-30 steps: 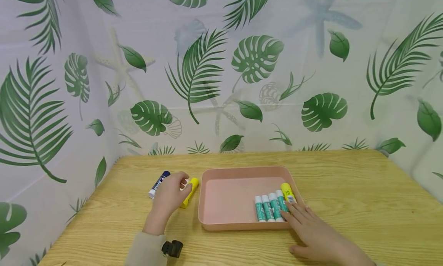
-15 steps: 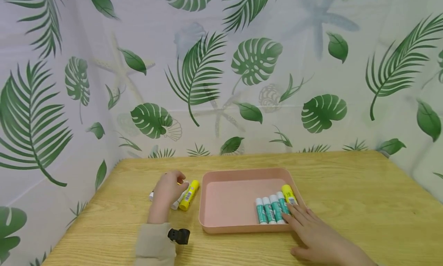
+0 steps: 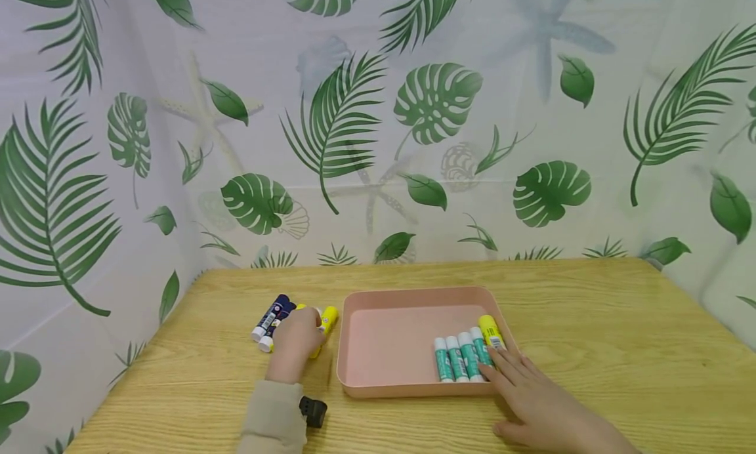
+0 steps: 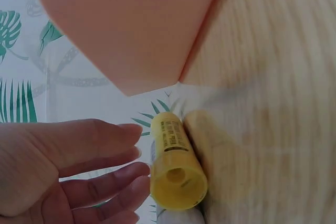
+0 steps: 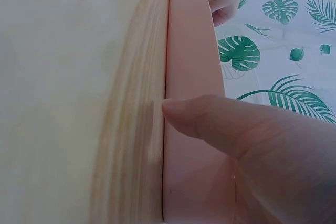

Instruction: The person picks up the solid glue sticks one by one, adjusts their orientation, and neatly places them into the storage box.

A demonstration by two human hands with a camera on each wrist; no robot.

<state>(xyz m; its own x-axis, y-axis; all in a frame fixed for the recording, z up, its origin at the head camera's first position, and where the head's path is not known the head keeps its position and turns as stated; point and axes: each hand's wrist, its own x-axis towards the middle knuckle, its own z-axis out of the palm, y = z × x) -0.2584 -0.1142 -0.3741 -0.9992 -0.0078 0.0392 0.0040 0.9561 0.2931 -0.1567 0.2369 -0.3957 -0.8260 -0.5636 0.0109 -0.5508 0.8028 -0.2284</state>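
In the head view my left hand [image 3: 298, 336] is over the glue sticks left of the tray, partly covering them. The left wrist view shows its fingertips right beside a yellow glue stick [image 4: 176, 161] lying on the table, with nothing between fingers and thumb. My right hand [image 3: 534, 392] rests on the near right corner of the pink tray [image 3: 390, 390], fingers straight over the rim. Inside the tray, several green glue sticks [image 3: 456, 361] with white caps lean in a row beside a yellow glue stick [image 3: 490, 330].
Dark blue glue sticks [image 3: 273, 317] with white caps lie left of my left hand. A wooden table [image 3: 626, 349] carries everything, and a leaf-printed cloth [image 3: 366, 145] hangs behind and along the sides. A black strap [image 3: 313, 411] is on the left wrist.
My left hand has shifted right and come down closer to the yellow glue stick, uncovering the dark blue ones. The right hand stays on the tray corner.
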